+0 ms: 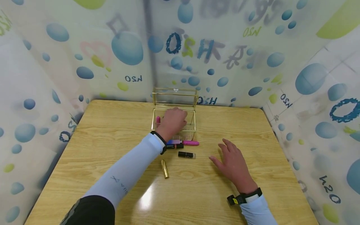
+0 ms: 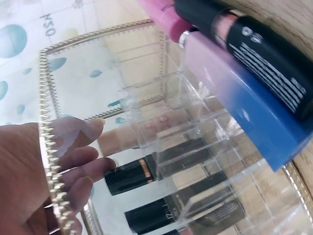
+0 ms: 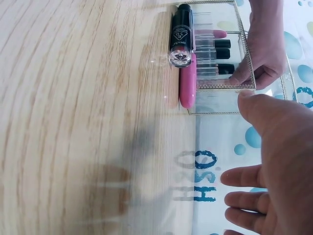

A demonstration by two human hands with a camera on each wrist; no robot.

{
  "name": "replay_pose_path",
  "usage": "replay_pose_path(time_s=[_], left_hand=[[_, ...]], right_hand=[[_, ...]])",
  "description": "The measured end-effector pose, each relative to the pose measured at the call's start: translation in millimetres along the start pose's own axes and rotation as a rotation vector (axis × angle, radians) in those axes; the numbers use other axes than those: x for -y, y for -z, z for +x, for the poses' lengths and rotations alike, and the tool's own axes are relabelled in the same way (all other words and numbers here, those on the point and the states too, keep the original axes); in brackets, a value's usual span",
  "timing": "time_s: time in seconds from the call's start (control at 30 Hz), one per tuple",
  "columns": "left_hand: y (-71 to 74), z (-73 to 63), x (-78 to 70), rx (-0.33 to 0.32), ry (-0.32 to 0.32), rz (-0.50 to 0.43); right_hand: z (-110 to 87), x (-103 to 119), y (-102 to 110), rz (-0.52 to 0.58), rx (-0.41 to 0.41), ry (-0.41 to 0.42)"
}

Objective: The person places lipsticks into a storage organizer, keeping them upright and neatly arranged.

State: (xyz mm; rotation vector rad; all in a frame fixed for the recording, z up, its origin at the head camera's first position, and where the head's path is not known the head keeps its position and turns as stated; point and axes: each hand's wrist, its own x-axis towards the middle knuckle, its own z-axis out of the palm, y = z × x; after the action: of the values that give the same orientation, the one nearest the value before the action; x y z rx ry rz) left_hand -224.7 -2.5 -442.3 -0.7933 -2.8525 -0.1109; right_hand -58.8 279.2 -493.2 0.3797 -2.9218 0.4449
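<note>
My left hand (image 1: 172, 121) reaches into a gold-edged glass box (image 1: 195, 120) with its lid raised. Through the glass in the left wrist view, its thumb and fingers pinch the end of a pale pink lipstick tube (image 2: 146, 129) standing in a clear divider (image 2: 195, 93). Beside that tube are black-capped lipsticks (image 2: 129, 176) in other slots, and a pink tube (image 1: 158, 119) stands at the box's left. My right hand (image 1: 233, 164) hovers over the table at the right, fingers spread and holding nothing.
Before the box lie a bright pink tube (image 1: 191, 143), a purple-blue tube (image 1: 173, 142) and a black tube (image 1: 178, 146). Nearer are a black tube with a clear end (image 1: 186, 155) and a gold tube (image 1: 164, 169). A patterned curtain (image 1: 118, 78) hangs behind the wooden table (image 1: 121, 122).
</note>
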Motion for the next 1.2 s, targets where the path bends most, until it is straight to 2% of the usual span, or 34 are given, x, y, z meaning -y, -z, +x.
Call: replay_pose_path(time_s=[0.17, 0.3, 0.4, 0.5, 0.57, 0.67, 0.77, 0.93, 1.07, 1.2], left_hand=[[13.2, -5.9, 0.9, -0.04, 0.033, -0.033], [32.2, -20.8, 6.3, -0.082, 0.078, -0.074], [47.5, -40.3, 15.5, -0.124, 0.119, -0.136], [57.8, -65.4, 29.9, -0.201, 0.154, -0.189], [59.6, -83.5, 41.9, -0.269, 0.172, -0.213], [58.6, -111.9, 60.8, -0.318, 0.216, -0.233], [51.9, -139.1, 78.7, -0.285, 0.278, -0.246], [32.9, -176.1, 99.5, -0.123, 0.337, -0.243], [19.9, -197.7, 106.4, -0.039, 0.353, -0.241], [13.1, -212.6, 110.1, 0.024, 0.373, -0.215]], right_hand=[[0.3, 1, 0, 0.004, 0.004, -0.002], [0.5, 2, 0, 0.006, 0.0, 0.006], [0.6, 3, 0, 0.011, -0.002, 0.012], [0.7, 4, 0, 0.018, -0.001, 0.012], [0.6, 3, -1, 0.019, 0.001, 0.01], [0.5, 3, -1, 0.018, 0.0, 0.013], [1.0, 1, -2, 0.02, 0.003, 0.016], [2.6, -1, -6, 0.029, 0.008, 0.024], [3.9, -2, -9, 0.027, 0.01, 0.04], [4.7, -2, -11, 0.027, 0.022, 0.041]])
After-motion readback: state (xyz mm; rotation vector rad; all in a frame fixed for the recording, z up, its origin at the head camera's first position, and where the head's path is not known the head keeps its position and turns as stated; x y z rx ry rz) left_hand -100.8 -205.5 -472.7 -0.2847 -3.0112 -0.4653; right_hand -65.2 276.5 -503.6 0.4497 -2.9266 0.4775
